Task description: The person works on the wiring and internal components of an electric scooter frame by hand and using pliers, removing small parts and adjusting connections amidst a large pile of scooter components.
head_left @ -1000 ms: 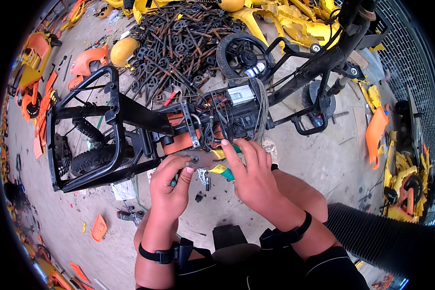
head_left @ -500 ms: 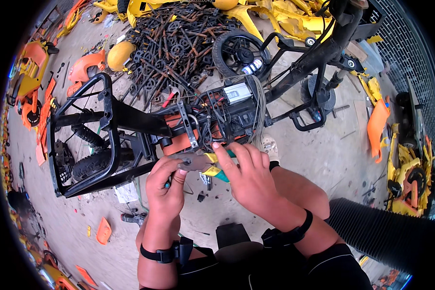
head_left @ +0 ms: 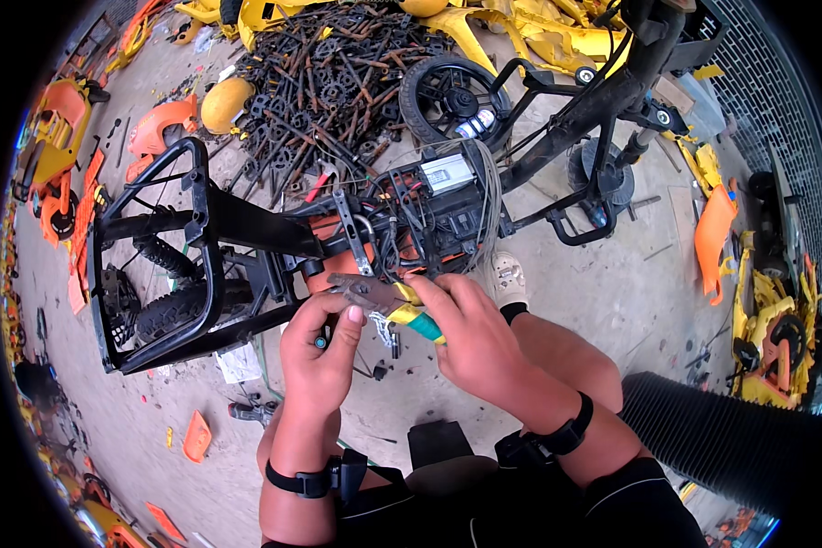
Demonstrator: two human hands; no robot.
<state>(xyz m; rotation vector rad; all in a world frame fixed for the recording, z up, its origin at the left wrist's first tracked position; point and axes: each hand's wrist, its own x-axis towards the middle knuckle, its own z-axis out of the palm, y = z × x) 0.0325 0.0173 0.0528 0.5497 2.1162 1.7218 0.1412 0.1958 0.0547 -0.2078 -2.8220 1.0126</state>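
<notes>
My right hand [head_left: 480, 331] is wrapped round the yellow-and-green handles of a pair of pliers [head_left: 371, 293]. Their worn metal jaws point left, tilted slightly up, over the tips of my left fingers. My left hand [head_left: 314, 358] is curled, its thumb just below the jaws. A small dark piece with a teal end [head_left: 321, 342] shows within its fingers; its kind I cannot make out. Just beyond both hands lies a stripped black scooter frame [head_left: 265, 224], with bundled wires [head_left: 388, 242] and a silver-labelled box [head_left: 447, 174] in its middle.
Behind the frame is a heap of rusty metal parts [head_left: 338, 91], with a spoked wheel [head_left: 457, 100] beside it. Yellow panels [head_left: 557, 41] are piled at the back. A black ribbed hose [head_left: 703, 438] runs along my right. A power tool [head_left: 251, 411] lies on the floor at left.
The pliers have tilted, jaws rising and handles dropping. My left thumb has come off the jaws and sits a little below them. The scooter frame stays in place.
</notes>
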